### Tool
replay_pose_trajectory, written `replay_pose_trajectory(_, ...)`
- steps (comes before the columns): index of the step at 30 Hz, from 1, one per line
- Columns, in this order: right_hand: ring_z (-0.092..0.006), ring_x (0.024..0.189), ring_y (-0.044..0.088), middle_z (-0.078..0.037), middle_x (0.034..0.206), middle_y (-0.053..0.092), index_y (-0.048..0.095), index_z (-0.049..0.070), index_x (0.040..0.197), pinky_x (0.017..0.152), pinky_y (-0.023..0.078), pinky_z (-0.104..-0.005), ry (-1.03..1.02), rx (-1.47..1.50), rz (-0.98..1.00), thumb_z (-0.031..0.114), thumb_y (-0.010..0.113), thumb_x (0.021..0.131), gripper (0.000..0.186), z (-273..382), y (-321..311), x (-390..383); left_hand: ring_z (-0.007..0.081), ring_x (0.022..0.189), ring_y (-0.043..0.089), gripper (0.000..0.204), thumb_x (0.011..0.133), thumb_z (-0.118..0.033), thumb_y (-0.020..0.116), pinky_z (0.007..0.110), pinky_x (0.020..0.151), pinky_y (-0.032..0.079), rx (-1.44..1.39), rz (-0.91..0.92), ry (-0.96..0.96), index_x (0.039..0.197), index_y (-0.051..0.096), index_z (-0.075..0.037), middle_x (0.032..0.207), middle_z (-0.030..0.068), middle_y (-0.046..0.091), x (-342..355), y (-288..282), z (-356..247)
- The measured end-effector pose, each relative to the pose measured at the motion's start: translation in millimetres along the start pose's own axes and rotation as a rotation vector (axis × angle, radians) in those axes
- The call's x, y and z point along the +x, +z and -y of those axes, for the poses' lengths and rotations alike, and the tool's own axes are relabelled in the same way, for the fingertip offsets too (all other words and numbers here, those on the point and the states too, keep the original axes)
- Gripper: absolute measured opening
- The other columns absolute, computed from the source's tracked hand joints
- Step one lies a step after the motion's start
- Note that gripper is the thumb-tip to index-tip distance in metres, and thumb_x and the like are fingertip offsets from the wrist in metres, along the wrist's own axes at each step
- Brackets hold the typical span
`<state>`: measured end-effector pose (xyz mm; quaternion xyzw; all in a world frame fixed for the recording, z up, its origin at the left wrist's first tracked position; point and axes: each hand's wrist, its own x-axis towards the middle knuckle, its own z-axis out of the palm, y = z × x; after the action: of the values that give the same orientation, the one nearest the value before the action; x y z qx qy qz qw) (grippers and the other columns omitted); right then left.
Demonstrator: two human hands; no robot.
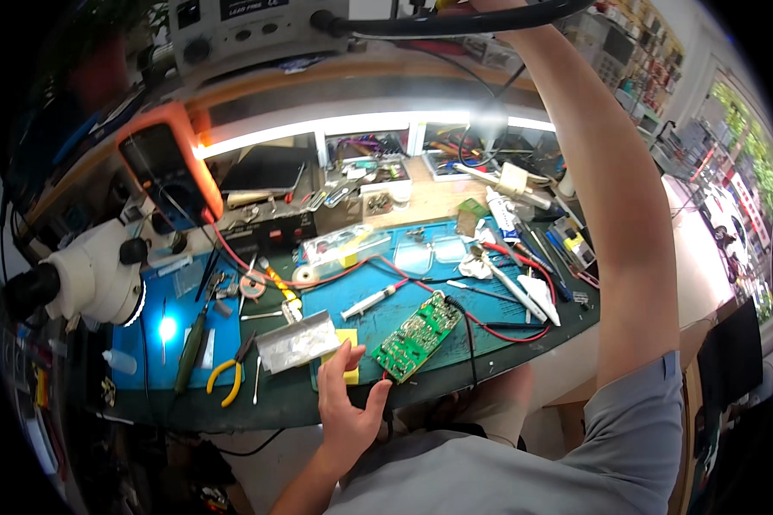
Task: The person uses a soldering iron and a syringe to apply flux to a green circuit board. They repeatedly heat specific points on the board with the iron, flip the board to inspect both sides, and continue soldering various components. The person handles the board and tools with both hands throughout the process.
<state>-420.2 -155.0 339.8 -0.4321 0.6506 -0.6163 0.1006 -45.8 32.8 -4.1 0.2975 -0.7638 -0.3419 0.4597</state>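
Note:
My left hand (349, 403) is at the front edge of the bench with fingers and thumb apart, holding nothing. Its thumb is close to the near left corner of a green circuit board (415, 337), which lies tilted on the blue mat with a black and a red lead beside it. A yellow sponge or pad (349, 367) and an open metal tray (299, 343) are by the fingertips. My right arm reaches up to the top edge, where my right hand (489, 7) is mostly cut off, beside a thick black cable (464, 24); its fingers are hidden.
Yellow-handled pliers (225, 378), a screwdriver (189, 354) and a syringe (374, 298) lie on the bench. A white microscope (94, 275) stands left, near an orange multimeter (170, 163). Test leads (524, 335) and pens crowd the right. A grey soldering station (258, 34) sits above.

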Motion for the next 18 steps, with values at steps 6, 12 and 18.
replay_pose_trajectory(6, -0.0159, 0.069, 0.067, -0.01, 0.081, 0.071, 0.072, 0.0, 0.095, 0.061, 0.056, -0.0311, -0.41, -0.267, -0.043, 0.027, 0.071, 0.092, 0.027, -1, -57, -53, 0.0294, 0.097, 0.063, 0.042, 0.081, -0.001, 0.074, 0.038, 0.088, 0.051, 0.059, 0.032, 0.134, 0.122, 0.062, -0.001, 0.11, 0.0137, 0.068, 7, -27, -7)
replay_pose_trajectory(12, -0.0067, 0.085, 0.068, -0.001, 0.097, 0.074, 0.074, 0.013, 0.118, 0.072, 0.059, -0.0228, -0.619, -0.484, 0.194, 0.018, 0.071, 0.091, 0.028, -37, -84, -49, 0.0327, 0.094, 0.063, 0.03, 0.08, 0.002, 0.073, 0.042, 0.084, 0.049, 0.423, -0.072, 0.224, 0.109, 0.067, -0.004, 0.103, 0.0129, 0.068, 58, -49, 9)
replay_pose_trajectory(18, -0.0146, 0.07, 0.065, -0.007, 0.075, 0.07, 0.074, 0.0, 0.088, 0.063, 0.053, -0.0314, -0.529, -0.465, 0.169, 0.012, 0.075, 0.086, 0.012, -10, -49, -65, 0.0309, 0.094, 0.063, 0.026, 0.082, 0.003, 0.07, 0.041, 0.083, 0.048, 0.493, -0.056, 0.129, 0.107, 0.067, -0.003, 0.101, 0.0119, 0.068, 65, -67, 22)
